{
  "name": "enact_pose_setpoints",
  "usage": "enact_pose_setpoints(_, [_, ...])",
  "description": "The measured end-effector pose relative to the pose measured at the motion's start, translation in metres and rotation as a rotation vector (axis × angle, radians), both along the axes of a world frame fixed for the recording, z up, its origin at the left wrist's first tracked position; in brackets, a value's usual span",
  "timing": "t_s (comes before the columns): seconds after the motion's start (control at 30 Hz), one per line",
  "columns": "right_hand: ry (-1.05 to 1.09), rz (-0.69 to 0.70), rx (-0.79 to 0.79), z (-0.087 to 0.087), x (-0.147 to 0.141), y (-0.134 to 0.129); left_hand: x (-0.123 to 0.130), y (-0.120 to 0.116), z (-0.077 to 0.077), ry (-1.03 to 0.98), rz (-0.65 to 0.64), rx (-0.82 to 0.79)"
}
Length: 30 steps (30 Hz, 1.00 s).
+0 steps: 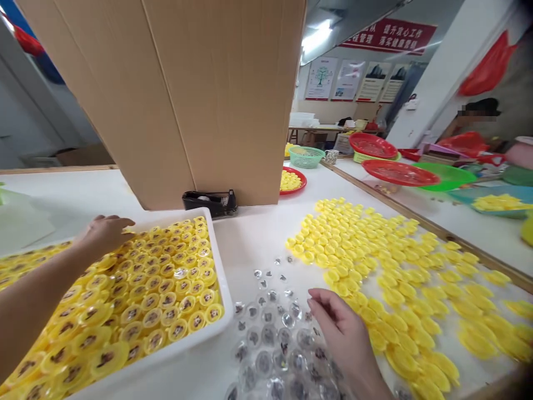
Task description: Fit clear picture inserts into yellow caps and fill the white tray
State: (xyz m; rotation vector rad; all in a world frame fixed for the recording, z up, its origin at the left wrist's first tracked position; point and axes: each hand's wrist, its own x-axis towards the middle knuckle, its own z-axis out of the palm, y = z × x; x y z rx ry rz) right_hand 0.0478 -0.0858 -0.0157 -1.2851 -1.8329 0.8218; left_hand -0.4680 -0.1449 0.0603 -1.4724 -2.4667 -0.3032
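Observation:
My left hand point(106, 233) is over the back of a white tray point(222, 280), fingers bent over a yellow round piece point(128, 231) at their tips. Rows of yellow round pieces point(166, 285) with small printed pictures fill the tray; one near the middle shows a shiny clear cover. On the table, my right hand point(343, 336) has its thumb and forefinger drawn together beside loose clear round covers point(268, 336) with dark reflections or marks. Whatever its fingertips hold, if anything, is too small to make out. Plain yellow pieces point(353, 239) lie spread to its right.
A tall cardboard sheet point(216, 94) stands behind the tray, with a black tape dispenser point(210, 203) at its foot. Farther back are a red plate point(296, 180) of yellow pieces, a green basket point(307, 157) and red trays point(400, 172). Another person point(478, 114) is at the right.

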Motion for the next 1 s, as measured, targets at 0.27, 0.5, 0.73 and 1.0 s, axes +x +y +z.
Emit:
enact_pose_setpoints(0.27, [-0.736, 0.020, 0.187, 0.025, -0.008, 0.096, 0.208, -0.056, 0.037, -0.332, -0.266, 0.254])
enact_pose_setpoints(0.5, [-0.874, 0.099, 0.075, 0.028, -0.027, 0.114, 0.347, -0.079, -0.031, -1.263, -0.382, 0.131])
enact_pose_setpoints(0.73, [-0.609, 0.534, 0.119, 0.060, -0.024, 0.018, 0.358, -0.051, -0.067, -2.257, 0.032, 0.186])
enact_pose_setpoints(1.0, [-0.699, 0.421, 0.081, 0.031, -0.022, 0.025, 0.341, -0.055, -0.074, -2.498, -0.032, 0.268])
